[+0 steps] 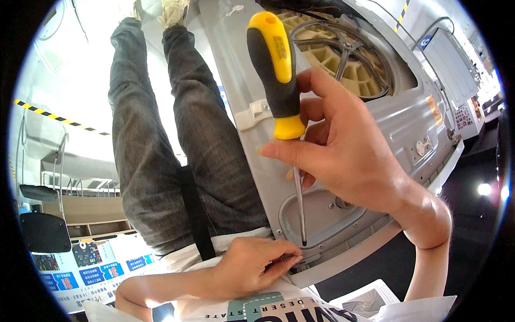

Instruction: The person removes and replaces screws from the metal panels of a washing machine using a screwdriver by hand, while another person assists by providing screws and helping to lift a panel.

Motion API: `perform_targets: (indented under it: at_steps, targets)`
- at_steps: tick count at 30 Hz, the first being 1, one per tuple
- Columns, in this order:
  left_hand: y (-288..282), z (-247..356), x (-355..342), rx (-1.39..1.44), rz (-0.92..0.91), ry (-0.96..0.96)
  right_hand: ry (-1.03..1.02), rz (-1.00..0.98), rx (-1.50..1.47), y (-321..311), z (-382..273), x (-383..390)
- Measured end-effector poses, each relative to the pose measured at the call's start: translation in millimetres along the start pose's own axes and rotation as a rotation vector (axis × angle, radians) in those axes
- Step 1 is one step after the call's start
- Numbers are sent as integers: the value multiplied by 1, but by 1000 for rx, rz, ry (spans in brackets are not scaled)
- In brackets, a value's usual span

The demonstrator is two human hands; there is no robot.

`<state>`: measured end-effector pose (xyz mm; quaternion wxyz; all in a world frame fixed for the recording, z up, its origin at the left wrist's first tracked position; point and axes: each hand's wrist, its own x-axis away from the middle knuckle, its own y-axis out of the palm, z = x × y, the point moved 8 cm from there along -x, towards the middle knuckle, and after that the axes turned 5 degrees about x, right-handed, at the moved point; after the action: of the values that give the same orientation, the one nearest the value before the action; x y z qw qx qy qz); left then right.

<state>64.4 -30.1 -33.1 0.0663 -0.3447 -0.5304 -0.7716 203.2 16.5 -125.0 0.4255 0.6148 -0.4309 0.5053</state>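
Observation:
My right hand (348, 145) is closed around a screwdriver (271, 70) with a yellow and black handle, thumb and fingers gripping it near the yellow collar. Its thin metal shaft points down, and the tip is by the lower edge of a grey metal appliance panel (252, 70). Close to that tip, my left hand (260, 263) has thumb and fingers pinched together at the panel's edge; whatever they may hold is hidden. Through an opening in the panel shows a spoked wheel (348, 48) over a cream ribbed plastic tub. A white plastic bracket (252, 114) sits on the panel's left side.
At the left stand a black-seated chair (45, 231) and a wooden shelf unit (94, 209). Below them is a printed poster (102, 268). Yellow-black tape (61, 117) runs along the floor. A grey panel (453, 67) leans at the far right.

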Motion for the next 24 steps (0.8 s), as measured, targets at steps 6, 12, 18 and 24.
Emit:
perform_targets:
  at_steps: [6,12,18,24]
  targets:
    - [7,1,3,-91,111,146,-31,11,53,-2,-1,0]
    - [4,7,6,-100,150,202,-21,27,-1,-2,0,1]
    - [5,3,9,-56,160,245,-26,30,21,-2,-2,2]
    - [5,7,18,-131,74,282,5,31,-68,6,1,5]
